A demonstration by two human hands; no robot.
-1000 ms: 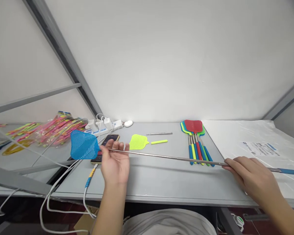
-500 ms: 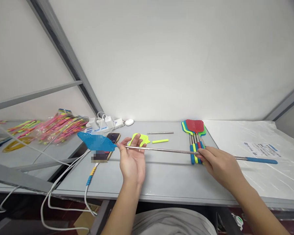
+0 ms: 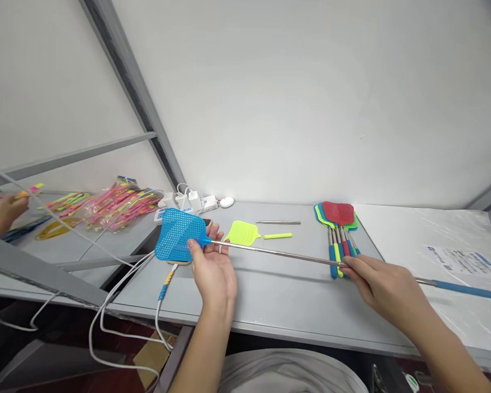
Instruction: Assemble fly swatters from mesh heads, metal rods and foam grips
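Observation:
A blue fly swatter (image 3: 179,236) with a long, extended metal rod is held across the table between my two hands. My left hand (image 3: 215,267) pinches the lower edge of its perforated head near the neck, thumb on top. Farther right, my right hand (image 3: 387,286) is closed around the rod, and the blue grip sticks out beyond it. Behind the rod lie a yellow swatter head (image 3: 243,233), a yellow handle sleeve (image 3: 277,236) and a short metal rod (image 3: 278,222). Several collapsed fly swatters (image 3: 337,214) are stacked near my right hand, a red one on top.
A power strip (image 3: 208,203) with chargers and a white mouse-shaped object (image 3: 226,202) sit by the wall. White cables (image 3: 102,322) hang over the front edge. Bagged pink items (image 3: 120,207) and another person's hand (image 3: 4,213) are at left. White wrapping (image 3: 413,229) covers the right side.
The blue swatter head has turned to show its flat face. My left thumb has moved from the neck onto the head. The view has shifted left, and another person's hand has appeared.

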